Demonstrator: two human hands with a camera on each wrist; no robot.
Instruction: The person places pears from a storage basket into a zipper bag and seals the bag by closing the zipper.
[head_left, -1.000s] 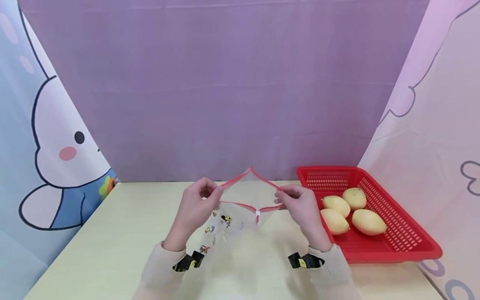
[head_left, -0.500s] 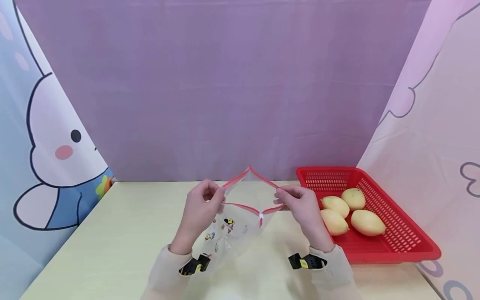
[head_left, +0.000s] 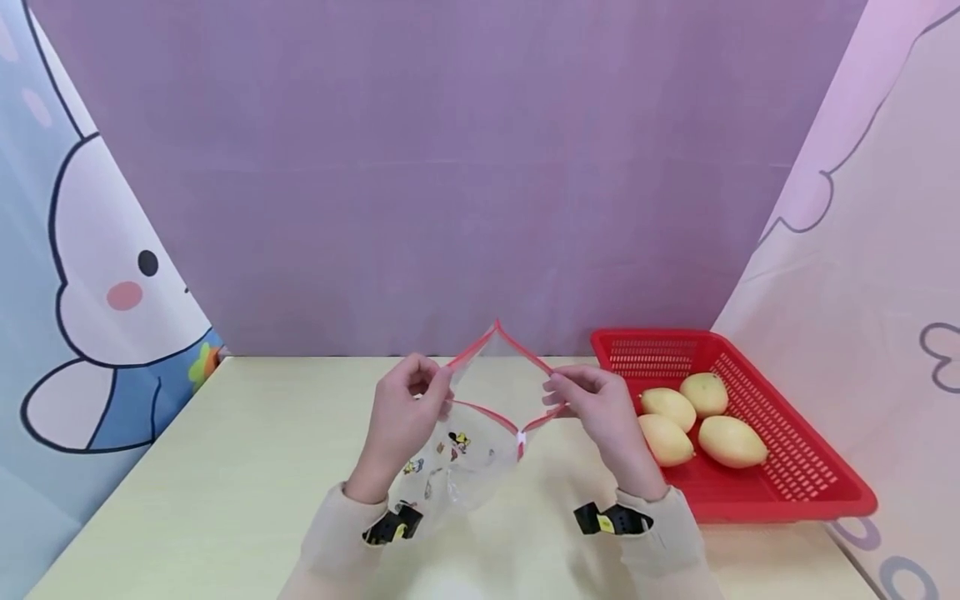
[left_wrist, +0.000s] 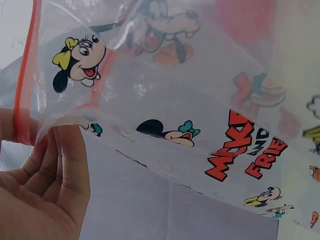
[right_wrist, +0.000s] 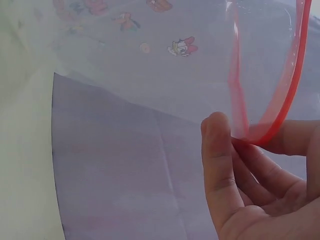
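Observation:
A clear plastic slider zip bag (head_left: pixel 476 454) with a red zipper rim hangs between the two hands, its mouth spread into a diamond. My left hand (head_left: pixel 401 408) pinches the left side of the rim, and my right hand (head_left: pixel 607 412) pinches the right side. A white slider (head_left: pixel 521 438) sits on the near edge of the mouth. Cartoon figures and red lettering (left_wrist: pixel 232 150) show on the film in the left wrist view. From the right wrist, the red zipper strip (right_wrist: pixel 295 65) curves down to the fingers. Nothing shows inside the bag.
On the right of the pale table (head_left: pixel 247 467) stands a red perforated basket (head_left: pixel 817 475) holding several yellow mango-like fruits (head_left: pixel 732 442). A purple cloth (head_left: pixel 450 167) rises behind the table, with printed curtains on both sides.
The left hand has shifted slightly right and the lower part of the bag sways a little. The right hand keeps nearly the same place, and both keep their pinch on the rim.

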